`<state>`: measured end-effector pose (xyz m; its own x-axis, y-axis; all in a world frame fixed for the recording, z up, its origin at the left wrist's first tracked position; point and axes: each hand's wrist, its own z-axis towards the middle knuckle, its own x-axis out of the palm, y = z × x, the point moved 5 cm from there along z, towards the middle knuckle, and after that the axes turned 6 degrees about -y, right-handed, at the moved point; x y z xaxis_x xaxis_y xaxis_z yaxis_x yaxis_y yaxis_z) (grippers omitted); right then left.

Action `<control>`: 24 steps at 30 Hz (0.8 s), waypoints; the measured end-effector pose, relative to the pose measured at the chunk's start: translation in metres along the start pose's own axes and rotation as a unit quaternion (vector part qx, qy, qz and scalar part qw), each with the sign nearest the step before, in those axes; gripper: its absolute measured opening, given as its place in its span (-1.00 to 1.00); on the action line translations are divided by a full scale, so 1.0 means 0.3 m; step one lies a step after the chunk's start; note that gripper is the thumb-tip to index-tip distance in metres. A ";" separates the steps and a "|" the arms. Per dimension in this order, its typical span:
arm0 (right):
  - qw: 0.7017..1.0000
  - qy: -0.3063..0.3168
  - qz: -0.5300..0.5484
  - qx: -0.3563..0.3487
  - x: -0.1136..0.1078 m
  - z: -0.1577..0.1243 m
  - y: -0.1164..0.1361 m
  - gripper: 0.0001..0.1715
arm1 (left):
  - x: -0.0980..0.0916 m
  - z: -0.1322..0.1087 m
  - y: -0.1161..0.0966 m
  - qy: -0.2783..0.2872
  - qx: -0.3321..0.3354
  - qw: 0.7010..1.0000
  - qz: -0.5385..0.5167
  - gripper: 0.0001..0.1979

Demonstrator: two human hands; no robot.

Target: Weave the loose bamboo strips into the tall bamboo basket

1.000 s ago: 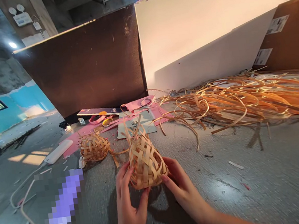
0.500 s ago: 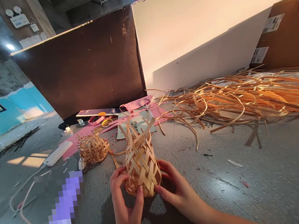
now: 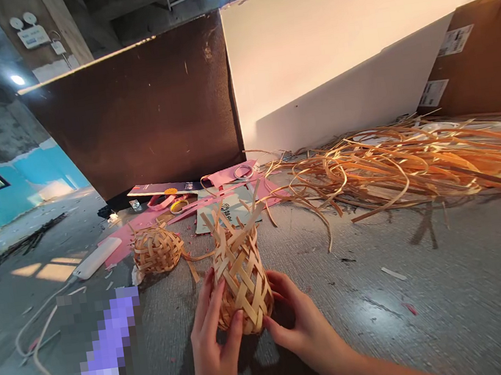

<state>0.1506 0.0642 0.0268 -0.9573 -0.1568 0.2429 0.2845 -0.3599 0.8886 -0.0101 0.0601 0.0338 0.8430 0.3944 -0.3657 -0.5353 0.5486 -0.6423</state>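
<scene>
Between my hands stands a woven bamboo basket point(image 3: 243, 284), its loose strip ends splaying from the top. My left hand point(image 3: 215, 333) grips its lower left side, and my right hand point(image 3: 295, 323) holds its lower right side. The bottom of the basket rests near or on the grey table point(image 3: 362, 265), though my fingers hide the contact. A smaller, rounder woven bamboo piece point(image 3: 157, 249) lies to the left, apart from my hands, with a few strip ends trailing from it.
A large heap of thin bamboo strips point(image 3: 396, 171) spreads across the back right. Pink paper point(image 3: 144, 221), a printed card point(image 3: 228, 210) and rolls of tape lie behind the basket. A white power bank point(image 3: 97, 258) with a cable and a pixelated purple object point(image 3: 107, 344) sit to the left.
The basket has turned from lying tilted to standing more upright between my hands. Its woven side now faces me, and my fingers have shifted lower on it.
</scene>
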 end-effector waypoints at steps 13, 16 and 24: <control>0.999 -0.016 0.026 0.029 -0.012 -0.008 -0.019 -0.49 | 0.013 -0.019 0.001 0.011 -0.039 0.996 -0.079 -0.34; 0.999 -0.030 -0.008 0.005 -0.020 -0.013 -0.017 -0.47 | 0.028 -0.036 0.026 0.018 -0.068 0.990 -0.123 -0.08; 0.987 -0.043 -0.141 -0.059 -0.031 -0.025 -0.024 -0.37 | 0.060 -0.054 0.084 0.033 -0.122 0.985 -0.113 -0.16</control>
<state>0.1577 0.0615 0.0152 -0.9987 0.0411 0.0295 0.0060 -0.4839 0.8751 -0.0077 0.0691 0.0001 0.9453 0.2287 -0.2328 -0.3114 0.4196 -0.8526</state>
